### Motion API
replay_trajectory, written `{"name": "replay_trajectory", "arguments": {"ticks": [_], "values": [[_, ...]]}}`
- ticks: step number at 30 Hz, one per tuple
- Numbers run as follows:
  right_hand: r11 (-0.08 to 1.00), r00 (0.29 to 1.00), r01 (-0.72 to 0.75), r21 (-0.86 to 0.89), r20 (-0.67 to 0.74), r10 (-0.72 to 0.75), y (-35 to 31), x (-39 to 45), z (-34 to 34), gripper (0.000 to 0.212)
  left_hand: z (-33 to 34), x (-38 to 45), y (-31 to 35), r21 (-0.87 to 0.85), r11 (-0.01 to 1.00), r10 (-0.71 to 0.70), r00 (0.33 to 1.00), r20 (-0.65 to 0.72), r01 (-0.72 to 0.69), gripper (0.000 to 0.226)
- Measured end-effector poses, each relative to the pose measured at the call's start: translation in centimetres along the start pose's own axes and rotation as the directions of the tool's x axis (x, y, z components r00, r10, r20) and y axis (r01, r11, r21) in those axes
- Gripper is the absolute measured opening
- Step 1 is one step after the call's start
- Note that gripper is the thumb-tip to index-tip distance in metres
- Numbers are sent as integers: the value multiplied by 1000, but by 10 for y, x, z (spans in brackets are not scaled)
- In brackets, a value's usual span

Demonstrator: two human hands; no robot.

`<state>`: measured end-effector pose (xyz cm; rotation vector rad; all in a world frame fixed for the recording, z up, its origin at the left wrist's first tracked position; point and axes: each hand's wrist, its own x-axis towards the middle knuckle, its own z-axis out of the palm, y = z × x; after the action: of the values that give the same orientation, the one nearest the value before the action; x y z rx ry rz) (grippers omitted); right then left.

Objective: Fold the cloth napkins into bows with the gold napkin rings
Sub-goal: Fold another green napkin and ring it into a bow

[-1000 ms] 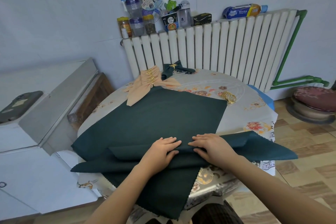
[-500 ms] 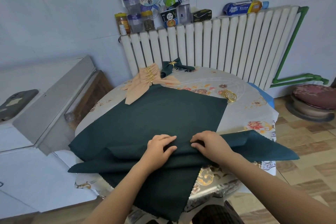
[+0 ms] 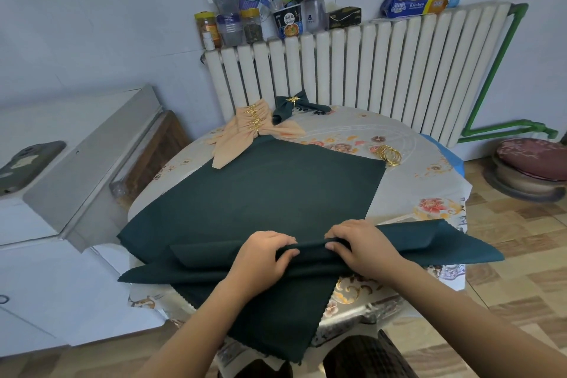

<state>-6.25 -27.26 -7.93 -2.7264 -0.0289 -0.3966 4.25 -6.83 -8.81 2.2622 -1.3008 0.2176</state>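
Observation:
A large dark green napkin lies spread over the round table, its near part pleated into a long folded band. My left hand and my right hand sit side by side at the middle of that band, fingers curled round the fold and pinching it. A pile of loose gold napkin rings rests on the table at the far right. At the far side lie several peach napkin bows with gold rings and one dark green bow.
The table has a floral plastic cover. A white radiator stands behind it with jars, bottles and packets on top. A white appliance is on the left; a cushioned stool stands on the right floor.
Both hands went from lying flat on the folded band to curling their fingers round it and gathering the fold upward. The camera came a little closer.

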Motion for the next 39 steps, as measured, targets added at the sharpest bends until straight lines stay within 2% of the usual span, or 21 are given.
{"name": "replay_trajectory", "arguments": {"ticks": [4, 8, 10, 12, 13, 15, 17, 18, 20, 21, 23, 25, 27, 28, 30, 32, 36, 39], "values": [[999, 995, -23, -38, 91, 27, -3, -9, -3, 23, -2, -12, 4, 19, 1000, 13, 999, 42, -14, 39], [995, 990, 20, -96, 141, -6, -2, -17, -1, 37, 3, -25, 4, 43, 999, 28, 995, 100, -32, 40], [991, 983, 21, -131, 184, 4, -1, -24, 3, 57, 6, -32, 2, 76, 996, 31, 989, 147, -42, 45], [991, 977, 46, -129, 214, -18, 2, -31, 8, 86, 7, -34, 2, 112, 993, 7, 973, 229, -34, 61], [991, 974, 49, -122, 228, -20, 4, -34, 11, 94, 7, -35, 2, 144, 989, -10, 960, 281, -31, 69], [989, 967, 54, -136, 254, -18, 7, -37, 15, 98, 3, -37, 4, 216, 976, -49, 927, 373, -35, 76], [987, 961, 52, -151, 276, -9, 4, -37, 14, 95, 0, -37, 8, 242, 970, -83, 900, 427, -26, 78], [985, 968, 58, -161, 249, -16, 1, -35, 14, 87, -2, -37, 10, 246, 969, -95, 890, 447, -20, 79], [985, 994, 76, -156, 93, -62, -12, -30, 14, 60, -2, -37, 11, 254, 967, -103, 878, 468, -22, 78], [992, 998, 69, -110, 14, -68, -19, -24, 16, 47, -1, -37, 11, 259, 966, -101, 878, 469, -27, 73], [996, 999, -31, 78, 40, 28, -42, -9, 18, 36, 0, -36, 9, 218, 976, -106, 879, 465, 2, 53], [955, 980, -188, 228, 100, 169, -58, 5, 22, 32, 0, -32, 8, 7, 990, -129, 900, 416, 139, 43], [895, 955, -298, 331, 98, 281, -66, 14, 30, 20, -4, -33, 1, -217, 927, -232, 922, 311, 306, 37], [881, 943, -333, 337, 107, 316, -67, 16, 34, 14, -7, -34, -3, -262, 902, -283, 929, 238, 342, 33], [878, 930, -366, 308, 145, 337, -69, 18, 41, 2, -13, -41, -16, -246, 891, -359, 924, 131, 381, 26], [883, 930, -366, 294, 156, 333, -72, 20, 43, 6, -22, -44, -26, -215, 880, -405, 906, 126, 424, 21], [911, 935, -347, 224, 152, 319, -76, 21, 46, 17, -37, -32, -37, -61, 880, -454, 871, 188, 472, 25], [925, 936, -341, 168, 158, 316, -81, 20, 46, 23, -51, -19, -36, 122, 836, -545, 784, 298, 535, 42]]}}
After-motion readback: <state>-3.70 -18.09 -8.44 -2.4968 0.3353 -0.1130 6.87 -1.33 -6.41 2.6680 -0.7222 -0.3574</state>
